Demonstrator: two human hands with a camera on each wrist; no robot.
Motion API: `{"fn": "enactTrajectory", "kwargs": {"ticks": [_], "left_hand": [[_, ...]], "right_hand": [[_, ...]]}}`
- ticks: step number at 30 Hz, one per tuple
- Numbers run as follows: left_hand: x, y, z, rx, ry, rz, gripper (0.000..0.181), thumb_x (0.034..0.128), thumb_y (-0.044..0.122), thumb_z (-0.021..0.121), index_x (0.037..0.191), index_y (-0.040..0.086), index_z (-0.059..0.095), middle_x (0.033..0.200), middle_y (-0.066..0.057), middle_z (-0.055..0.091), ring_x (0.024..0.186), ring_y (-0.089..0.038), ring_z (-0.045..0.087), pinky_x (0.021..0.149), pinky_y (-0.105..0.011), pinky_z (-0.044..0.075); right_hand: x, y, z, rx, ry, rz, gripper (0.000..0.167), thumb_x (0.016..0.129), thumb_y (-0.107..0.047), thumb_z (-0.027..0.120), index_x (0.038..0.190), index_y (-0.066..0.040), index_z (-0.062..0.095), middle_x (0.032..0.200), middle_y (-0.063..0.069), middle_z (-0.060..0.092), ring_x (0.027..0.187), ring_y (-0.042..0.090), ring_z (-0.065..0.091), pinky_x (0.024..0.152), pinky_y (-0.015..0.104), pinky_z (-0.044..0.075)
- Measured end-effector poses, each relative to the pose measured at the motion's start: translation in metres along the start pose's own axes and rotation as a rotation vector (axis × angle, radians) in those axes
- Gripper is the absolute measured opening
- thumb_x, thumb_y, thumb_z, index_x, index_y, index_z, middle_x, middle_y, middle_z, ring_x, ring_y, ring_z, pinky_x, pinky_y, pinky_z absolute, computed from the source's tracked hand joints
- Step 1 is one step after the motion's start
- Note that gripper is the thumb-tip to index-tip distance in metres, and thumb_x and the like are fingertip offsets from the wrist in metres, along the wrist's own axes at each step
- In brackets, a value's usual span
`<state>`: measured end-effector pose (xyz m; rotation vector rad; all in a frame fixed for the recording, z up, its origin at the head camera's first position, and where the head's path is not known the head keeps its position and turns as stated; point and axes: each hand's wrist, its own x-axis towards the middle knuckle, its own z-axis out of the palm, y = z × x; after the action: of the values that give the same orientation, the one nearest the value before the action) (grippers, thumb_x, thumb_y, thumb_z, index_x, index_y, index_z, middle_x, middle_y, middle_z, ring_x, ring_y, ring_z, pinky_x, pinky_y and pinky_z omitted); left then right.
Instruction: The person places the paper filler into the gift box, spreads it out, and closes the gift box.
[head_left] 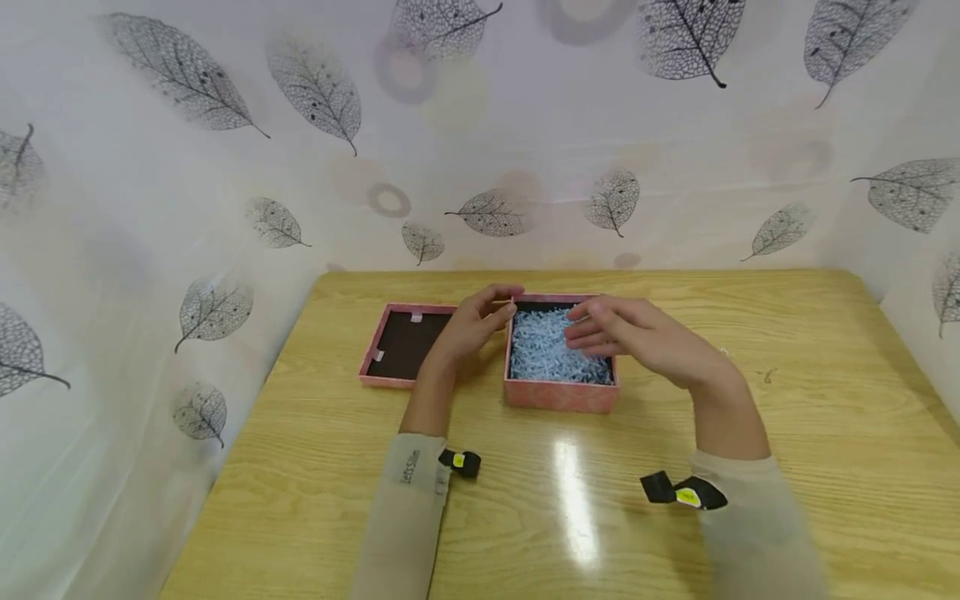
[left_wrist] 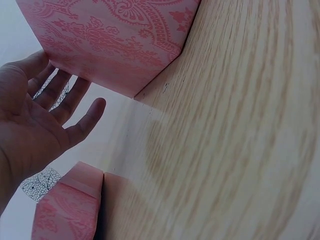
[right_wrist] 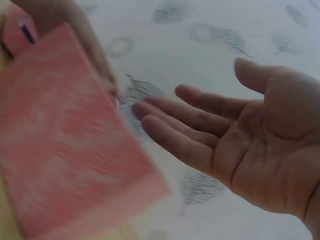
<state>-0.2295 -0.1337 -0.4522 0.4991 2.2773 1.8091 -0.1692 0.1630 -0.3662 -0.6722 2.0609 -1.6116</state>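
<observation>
A pink patterned box (head_left: 561,395) stands on the table, filled with pale blue shredded paper (head_left: 547,346). My left hand (head_left: 471,323) holds the box at its far left corner. The left wrist view shows the thumb at that corner of the box (left_wrist: 115,45) and some fingertips hidden behind it. Over the right part of the shredded paper hovers my right hand (head_left: 637,333), its fingers extended and loosely spread. Nothing is in the right palm (right_wrist: 272,145) in the right wrist view, where the box (right_wrist: 75,135) is blurred.
Left of the box lies its pink lid (head_left: 387,382), inner side up, dark inside with small pale tabs; my left arm partly covers it. The wooden table (head_left: 300,492) meets a leaf-printed cloth (head_left: 525,125) at the back and left.
</observation>
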Motion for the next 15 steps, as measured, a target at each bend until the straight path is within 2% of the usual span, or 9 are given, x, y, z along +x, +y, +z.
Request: {"fn": "enactTrajectory", "kwargs": {"ticks": [4,7,10,12,15], "left_hand": [[-0.002,-0.003,0.000,-0.009,0.012,-0.007,0.039,0.1105,0.026,0.059,0.146,0.011,0.060,0.146,-0.003,0.060,0.134,-0.023,0.057,0.112,-0.047,0.049],[-0.003,-0.003,0.001,-0.018,0.017,-0.011,0.038,0.1102,0.028,0.060,0.146,0.014,0.061,0.147,0.000,0.060,0.135,-0.022,0.056,0.112,-0.048,0.049],[-0.004,-0.002,0.001,-0.019,0.014,-0.010,0.038,0.1099,0.031,0.060,0.145,0.016,0.062,0.148,0.001,0.059,0.137,-0.023,0.055,0.113,-0.048,0.049],[-0.003,-0.001,0.001,-0.008,0.010,-0.003,0.040,0.1099,0.032,0.060,0.146,0.016,0.061,0.148,0.000,0.058,0.137,-0.023,0.055,0.113,-0.047,0.049],[-0.002,0.000,0.000,0.009,0.005,0.008,0.041,0.1102,0.030,0.059,0.147,0.014,0.060,0.148,-0.002,0.058,0.137,-0.023,0.054,0.112,-0.046,0.050]], "right_hand": [[0.028,0.012,0.024,0.110,0.012,0.102,0.061,0.117,-0.040,0.038,0.142,0.014,0.050,0.129,0.032,0.062,0.115,0.040,0.066,0.097,0.042,0.060],[0.042,0.018,0.039,0.126,0.026,0.202,0.065,0.116,-0.045,0.036,0.141,0.014,0.050,0.125,0.029,0.062,0.111,0.037,0.065,0.097,0.043,0.059],[0.048,0.020,0.047,0.045,0.036,0.276,0.070,0.115,-0.050,0.032,0.139,0.012,0.053,0.125,0.026,0.065,0.111,0.035,0.066,0.099,0.047,0.057],[0.051,0.021,0.052,-0.070,0.049,0.305,0.072,0.115,-0.053,0.031,0.137,0.010,0.057,0.124,0.025,0.066,0.112,0.036,0.066,0.101,0.050,0.055],[0.054,0.022,0.058,-0.244,0.060,0.320,0.076,0.114,-0.056,0.030,0.142,0.010,0.056,0.134,0.029,0.064,0.126,0.043,0.061,0.107,0.057,0.050]]}}
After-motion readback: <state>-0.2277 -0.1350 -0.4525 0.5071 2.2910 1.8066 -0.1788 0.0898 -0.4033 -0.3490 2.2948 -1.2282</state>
